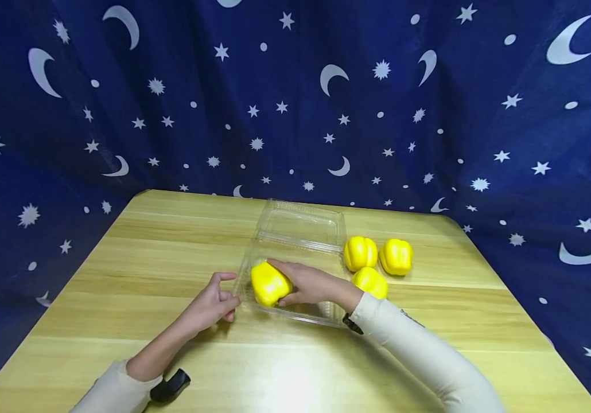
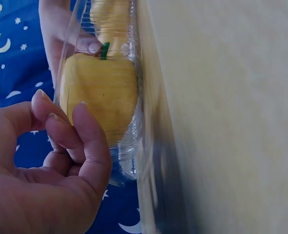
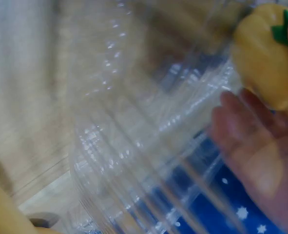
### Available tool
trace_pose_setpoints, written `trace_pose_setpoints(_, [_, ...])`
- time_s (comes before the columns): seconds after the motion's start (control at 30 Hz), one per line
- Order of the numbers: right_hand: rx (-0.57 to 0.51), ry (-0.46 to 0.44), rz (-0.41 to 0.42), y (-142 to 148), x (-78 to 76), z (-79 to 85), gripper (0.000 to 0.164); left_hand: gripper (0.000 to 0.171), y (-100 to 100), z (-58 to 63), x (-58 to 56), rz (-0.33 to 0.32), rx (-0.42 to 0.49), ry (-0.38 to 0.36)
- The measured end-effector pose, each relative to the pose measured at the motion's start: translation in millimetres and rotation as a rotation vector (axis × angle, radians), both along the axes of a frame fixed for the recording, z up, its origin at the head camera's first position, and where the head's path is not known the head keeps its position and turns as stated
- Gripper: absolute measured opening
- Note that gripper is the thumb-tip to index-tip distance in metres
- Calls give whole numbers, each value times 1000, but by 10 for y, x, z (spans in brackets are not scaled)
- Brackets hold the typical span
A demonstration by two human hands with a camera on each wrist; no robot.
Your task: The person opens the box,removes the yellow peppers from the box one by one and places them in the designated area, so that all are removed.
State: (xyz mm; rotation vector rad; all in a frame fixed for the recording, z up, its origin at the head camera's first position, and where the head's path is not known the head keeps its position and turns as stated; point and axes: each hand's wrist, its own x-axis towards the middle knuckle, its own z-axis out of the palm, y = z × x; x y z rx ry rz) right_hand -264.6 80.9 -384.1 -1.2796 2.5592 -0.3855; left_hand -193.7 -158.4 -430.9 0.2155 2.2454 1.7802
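A clear plastic container (image 1: 326, 312) stands on the table, its hinged lid (image 1: 303, 221) folded back away from me. My right hand (image 1: 308, 282) holds a yellow bell pepper (image 1: 268, 284) at the left end of the container's base. The pepper's green stem (image 2: 105, 50) faces the left wrist camera, with my right thumb beside it. My left hand (image 1: 214, 304) pinches the near left edge of the container between bent fingers and thumb. The right wrist view is blurred but shows the held pepper (image 3: 265, 58) beyond the clear plastic.
Right of the container sit three more yellow bell peppers: one at the back (image 1: 360, 253), one further right (image 1: 396, 257) and one by my right wrist (image 1: 370, 282). The wooden table (image 1: 120, 275) ends at a dark blue star-patterned cloth (image 1: 295, 115).
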Motion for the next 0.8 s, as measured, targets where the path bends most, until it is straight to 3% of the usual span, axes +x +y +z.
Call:
trace_pose_setpoints(0.13, [-17, 17, 16, -44, -16, -50, 91, 61, -12, 16, 5, 19, -15, -15])
trace_pose_setpoints(0.3, [-23, 26, 35, -100, -50, -99, 95, 62, -74, 31, 28, -3, -11, -17])
trace_pose_setpoints(0.53, [-100, -45, 72, -192, -93, -140, 93, 64, -171, 28, 87, 18, 35, -41])
trace_pose_setpoints(0.8, [-207, -122, 46, -227, -85, -151, 95, 64, -176, 22, 109, 41, 60, -57])
